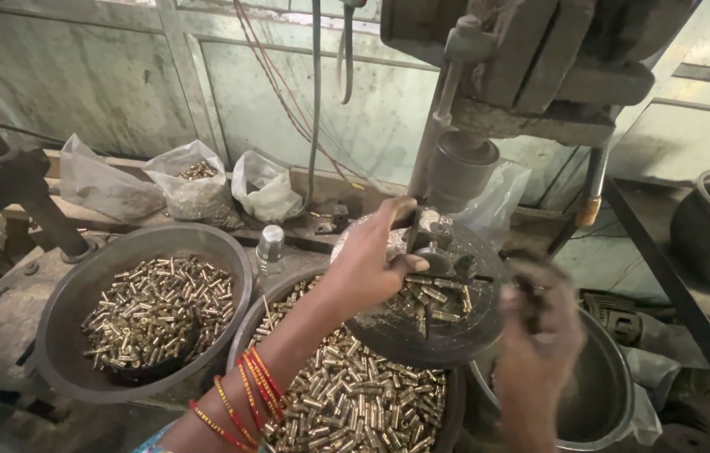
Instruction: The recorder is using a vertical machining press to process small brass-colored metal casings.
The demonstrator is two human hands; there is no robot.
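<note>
My left hand [369, 260], with red and gold bangles on the wrist, reaches over the round dark machine table [388, 329] of a press and pinches something small beside its central fixture [439, 256]. Loose brass pieces [432, 300] lie on that table. My right hand [539, 335] is blurred at the table's right edge; I cannot tell what it holds. A metal bowl [342, 394] full of small brass tubes sits below my left arm. The machine head [460, 168] hangs right above the fixture.
A second bowl [61, 319] of brass pieces stands at the left. An empty-looking steel bowl [602, 394] is at lower right. Plastic bags [191, 189] line the back ledge. Another dark pan [707, 226] sits on a bench at far right.
</note>
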